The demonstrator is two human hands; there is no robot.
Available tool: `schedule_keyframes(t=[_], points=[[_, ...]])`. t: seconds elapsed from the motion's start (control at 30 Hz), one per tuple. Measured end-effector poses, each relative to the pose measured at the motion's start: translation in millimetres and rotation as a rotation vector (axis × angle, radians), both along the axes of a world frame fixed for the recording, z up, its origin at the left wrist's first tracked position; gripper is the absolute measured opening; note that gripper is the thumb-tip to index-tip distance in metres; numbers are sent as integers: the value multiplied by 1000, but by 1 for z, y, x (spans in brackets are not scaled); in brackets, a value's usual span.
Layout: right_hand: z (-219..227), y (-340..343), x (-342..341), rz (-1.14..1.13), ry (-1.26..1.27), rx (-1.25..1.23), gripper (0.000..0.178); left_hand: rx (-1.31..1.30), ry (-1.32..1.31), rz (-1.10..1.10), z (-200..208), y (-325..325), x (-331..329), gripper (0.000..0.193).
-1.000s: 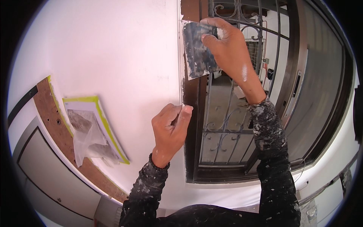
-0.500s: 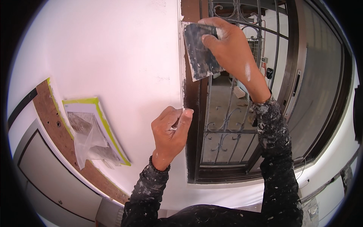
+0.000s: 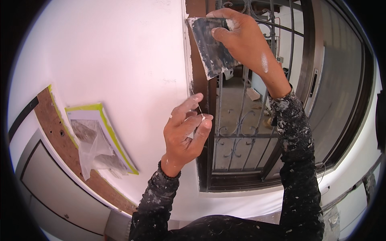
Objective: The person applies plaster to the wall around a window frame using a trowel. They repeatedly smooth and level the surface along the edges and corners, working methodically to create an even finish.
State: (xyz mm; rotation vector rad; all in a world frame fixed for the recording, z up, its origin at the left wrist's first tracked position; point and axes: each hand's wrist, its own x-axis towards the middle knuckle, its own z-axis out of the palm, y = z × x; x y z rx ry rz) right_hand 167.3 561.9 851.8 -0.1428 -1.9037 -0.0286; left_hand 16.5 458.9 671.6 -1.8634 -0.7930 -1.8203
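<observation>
My right hand grips a dark, flat, roughly square putty scraper, its rims crusted with white filler. The thumb lies on its face, and its upper left corner reaches the seam between the white wall and the brown frame. Lower down, beside the same seam, my left hand pinches a thin strand between thumb and a finger. The strand runs up past the raised index finger towards the wall edge; its exact kind is too small to make out. White smears mark both hands and the black sleeves.
Behind the right hand stands a window with a dark metal grille and a sliding panel. At left, a panel edged with yellow-green tape carries loose plastic film, near a brown board and a grey door.
My left hand has risen slightly and moved right, its index finger now lifted and the strand showing. The scraper in my right hand has shifted a little up and left.
</observation>
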Motion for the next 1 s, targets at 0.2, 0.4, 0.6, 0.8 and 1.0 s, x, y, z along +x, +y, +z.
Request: schedule_keyframes(t=[0.2,0.4,0.6,0.8,1.0], points=[[-3,-1,1,-52,-8,93,34,21,89,89,-1,0,0,11],[2,-1,5,-96,-72,150,35,42,106,104,2,-2,2,10],[4,0,4,-56,-67,258,36,40,62,88,2,-6,3,10],[4,-2,7,-89,-160,128,36,-1,48,36,-1,-7,4,27],[1,-5,4,-148,-101,182,36,-8,74,-7,-1,-6,5,9]])
